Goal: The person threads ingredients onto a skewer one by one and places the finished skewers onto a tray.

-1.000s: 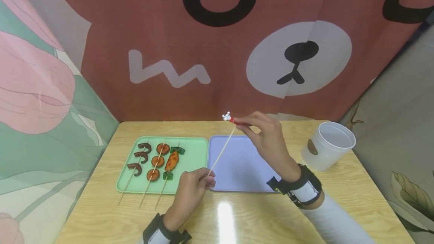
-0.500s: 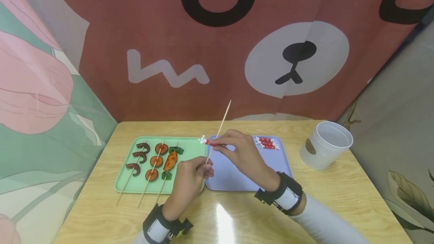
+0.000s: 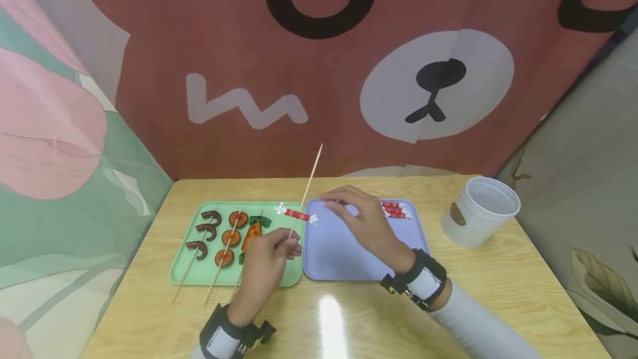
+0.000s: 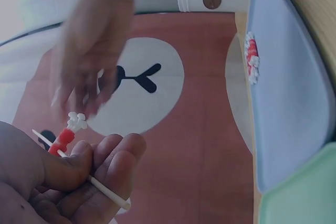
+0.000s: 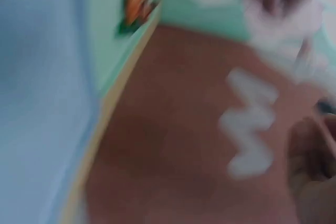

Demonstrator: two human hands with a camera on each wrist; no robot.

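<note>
So far three skewers (image 3: 219, 245) are loaded; a red piece (image 3: 297, 215) is threaded on the stick (image 3: 305, 190) pinched by the left hand (image 3: 264, 270), right hand (image 3: 361, 223) relaxed open, more pieces (image 3: 396, 210) left.

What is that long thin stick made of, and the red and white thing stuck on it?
The long thin pale stick, pinched by the left hand, looks like bamboo or wood: tan, matte, straight and pointed. The small red piece with white frilly ends threaded on it looks like moulded plastic or rubber toy food, judging by its even, flat colours, though that is uncertain.
</note>
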